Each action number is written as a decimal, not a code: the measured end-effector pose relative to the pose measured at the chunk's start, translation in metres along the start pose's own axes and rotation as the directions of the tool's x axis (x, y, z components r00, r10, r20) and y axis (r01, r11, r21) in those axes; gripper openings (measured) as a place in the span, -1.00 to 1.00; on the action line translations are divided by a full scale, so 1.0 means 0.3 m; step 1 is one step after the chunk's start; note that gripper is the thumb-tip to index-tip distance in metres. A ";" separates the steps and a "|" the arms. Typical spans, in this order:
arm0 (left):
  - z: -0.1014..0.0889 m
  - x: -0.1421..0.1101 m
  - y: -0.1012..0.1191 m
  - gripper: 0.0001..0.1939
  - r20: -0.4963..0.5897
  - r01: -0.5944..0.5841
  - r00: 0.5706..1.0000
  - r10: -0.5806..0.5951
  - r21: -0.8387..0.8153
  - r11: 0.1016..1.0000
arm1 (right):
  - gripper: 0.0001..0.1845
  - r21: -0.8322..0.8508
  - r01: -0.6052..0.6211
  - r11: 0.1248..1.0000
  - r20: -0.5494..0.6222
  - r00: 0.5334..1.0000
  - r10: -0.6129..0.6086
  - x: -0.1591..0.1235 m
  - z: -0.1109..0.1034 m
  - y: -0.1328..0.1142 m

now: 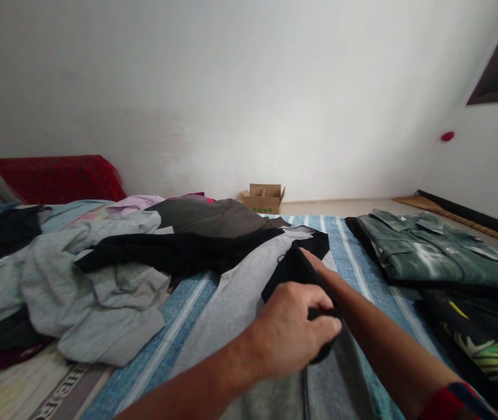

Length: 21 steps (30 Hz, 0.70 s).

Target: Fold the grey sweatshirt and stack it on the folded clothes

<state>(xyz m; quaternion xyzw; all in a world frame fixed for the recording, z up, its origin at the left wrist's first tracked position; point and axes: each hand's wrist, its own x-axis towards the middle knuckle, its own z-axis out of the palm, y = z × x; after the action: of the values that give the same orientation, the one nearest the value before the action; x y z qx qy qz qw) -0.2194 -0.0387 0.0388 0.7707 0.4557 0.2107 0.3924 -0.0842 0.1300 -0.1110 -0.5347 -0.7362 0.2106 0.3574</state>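
Note:
A grey T-shirt with black sleeves (249, 291) lies spread on the blue striped bedsheet (187, 297). My left hand (292, 335) is closed on the shirt's folded black sleeve (290, 271) near the middle of the shirt. My right hand (314, 259) reaches past it to the far end of the same sleeve; its fingers are mostly hidden under the black cloth, gripping it.
A heap of loose clothes (95, 268) fills the bed's left side, with a red cushion (60, 178) behind. A folded green denim shirt (432, 251) and a black printed garment (480, 338) lie at right. A small cardboard box (264, 198) stands on the floor by the wall.

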 end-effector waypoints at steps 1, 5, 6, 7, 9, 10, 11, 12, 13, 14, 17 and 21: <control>0.050 -0.001 -0.013 -0.85 0.057 0.029 0.998 -0.031 0.031 0.999 | -0.65 0.022 -0.009 1.000 0.047 0.999 0.008 0.012 -0.009 0.008; 0.199 0.000 -0.082 -0.82 0.207 -0.001 0.978 -0.031 0.152 0.988 | -0.75 0.107 -0.098 0.989 0.191 0.979 0.076 0.059 -0.037 0.039; 0.222 0.002 -0.097 -0.81 0.237 -0.030 0.971 -0.016 0.188 0.982 | -0.73 0.132 -0.125 0.983 0.192 0.976 0.098 0.068 -0.043 0.046; 0.240 0.005 -0.109 -0.80 0.260 -0.056 0.966 -0.003 0.221 0.974 | -0.72 0.159 -0.150 0.976 0.184 0.976 0.120 0.074 -0.048 0.052; 0.264 0.011 -0.127 -0.78 0.282 -0.092 0.959 0.014 0.266 0.960 | -0.73 0.215 -0.194 0.957 0.146 0.975 0.165 0.084 -0.057 0.062; 0.271 0.014 -0.134 -0.77 0.289 -0.104 0.957 0.019 0.282 0.954 | -0.73 0.240 -0.212 0.947 0.119 0.975 0.188 0.087 -0.060 0.067; 0.276 0.016 -0.138 -0.76 0.299 -0.112 0.954 0.019 0.298 0.948 | -0.72 0.262 -0.229 0.938 0.094 0.973 0.211 0.091 -0.062 0.071; 0.280 0.017 -0.143 -0.76 0.315 -0.118 0.949 0.013 0.317 0.941 | -0.70 0.280 -0.242 0.929 0.072 0.970 0.231 0.094 -0.063 0.076; 0.284 0.017 -0.147 -0.75 0.332 -0.123 0.943 0.003 0.341 0.932 | -0.70 0.294 -0.254 0.921 0.053 0.967 0.250 0.097 -0.062 0.080; 0.287 0.017 -0.152 -0.72 0.348 -0.132 0.938 -0.002 0.363 0.923 | -0.69 0.303 -0.266 0.915 0.039 0.963 0.267 0.101 -0.059 0.085; 0.299 0.009 -0.169 -0.56 0.368 -0.185 0.930 0.022 0.414 0.891 | -0.70 0.297 -0.301 0.906 0.009 0.950 0.313 0.111 -0.044 0.101; 0.314 -0.010 -0.179 -0.43 0.360 -0.254 0.929 0.084 0.453 0.854 | -0.70 0.229 -0.326 0.917 -0.035 0.939 0.342 0.127 -0.031 0.119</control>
<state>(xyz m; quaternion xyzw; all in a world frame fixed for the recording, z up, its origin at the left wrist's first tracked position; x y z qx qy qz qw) -0.1855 -0.0652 -0.0606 0.9065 0.3521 -0.0092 0.2328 -0.0609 0.1772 -0.1182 -0.6173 -0.5924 0.3284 0.4003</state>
